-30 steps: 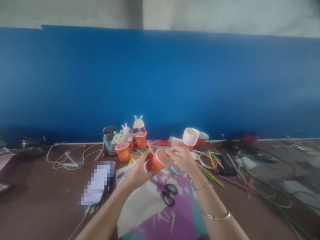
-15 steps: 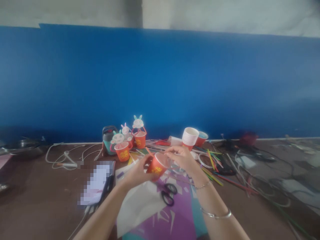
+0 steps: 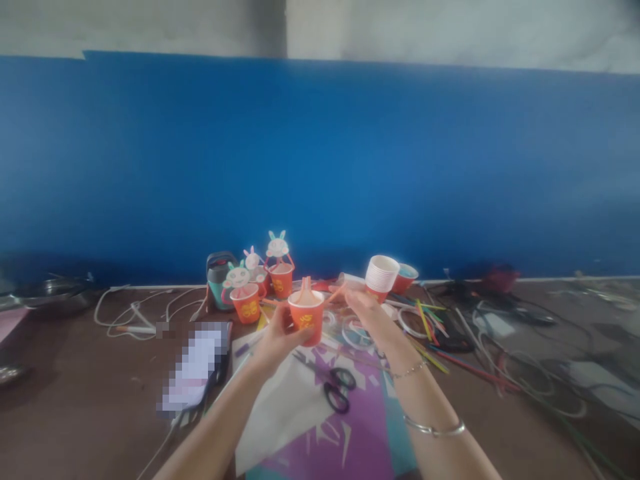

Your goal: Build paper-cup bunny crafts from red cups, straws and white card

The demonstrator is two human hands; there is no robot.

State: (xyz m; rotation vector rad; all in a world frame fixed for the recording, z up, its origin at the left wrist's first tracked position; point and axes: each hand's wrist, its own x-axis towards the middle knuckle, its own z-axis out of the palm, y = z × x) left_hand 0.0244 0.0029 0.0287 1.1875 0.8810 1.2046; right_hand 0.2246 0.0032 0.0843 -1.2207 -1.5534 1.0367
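Note:
My left hand [image 3: 279, 341] is closed around an orange-red paper cup [image 3: 313, 319] with a white rim and yellow print. The cup is held upright above the papers, and a narrow orange strip [image 3: 307, 287] rises at its back rim. To the right of the cup, my right hand [image 3: 364, 308] has its fingers drawn together. An orange sliver [image 3: 336, 293], which looks like a strip, shows at the fingertips; the fingers are blurred. Below the cup, black-handled scissors [image 3: 343, 379] lie on purple paper [image 3: 363, 433] and white paper [image 3: 280, 407].
Decorated cups [image 3: 247, 307] with rabbit faces stand at the back left beside a teal container [image 3: 220, 283]. A stack of white-rimmed cups [image 3: 382, 272] stands at the back right. A phone [image 3: 195, 367] lies to the left. Coloured sticks [image 3: 425, 320] and cables [image 3: 530, 373] lie to the right.
My left hand has turned the cup from tilted to upright and moved it slightly left and up. My right hand has come away from its rim, a little to the right.

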